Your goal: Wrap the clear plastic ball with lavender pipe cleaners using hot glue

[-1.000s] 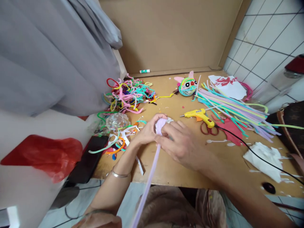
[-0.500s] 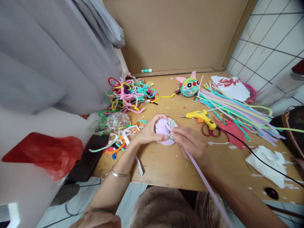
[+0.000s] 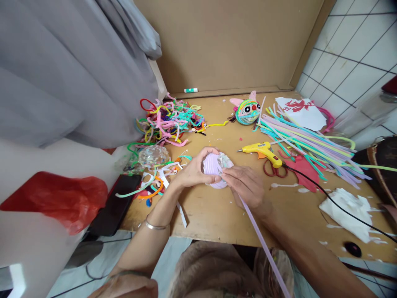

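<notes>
A round clear ball (image 3: 225,160), partly covered with rows of lilac pipe cleaner, is held above the wooden table. My left hand (image 3: 196,167) wraps round its left side, thumb in front and fingers behind. At the ball's right side, my right hand (image 3: 245,182) pinches a lilac strip (image 3: 263,240), whose long tail hangs down toward the bottom edge. A yellow glue gun (image 3: 260,151) lies right of the ball, its nozzle pointing left. Behind stands a decorated ball (image 3: 248,111) with pink ears, eyes and a red nose.
Tangled pipe cleaners (image 3: 170,122) and a clear plastic ball (image 3: 153,156) lie left. Straight pipe cleaners (image 3: 310,140), red scissors (image 3: 274,169), a black cord (image 3: 328,198) and white tissue (image 3: 347,213) are right. A black phone-like object (image 3: 118,205) sits at the left edge.
My right hand has shifted slightly left and down against the ball, and the strip's hanging tail has swung a little left. My left hand keeps its hold.
</notes>
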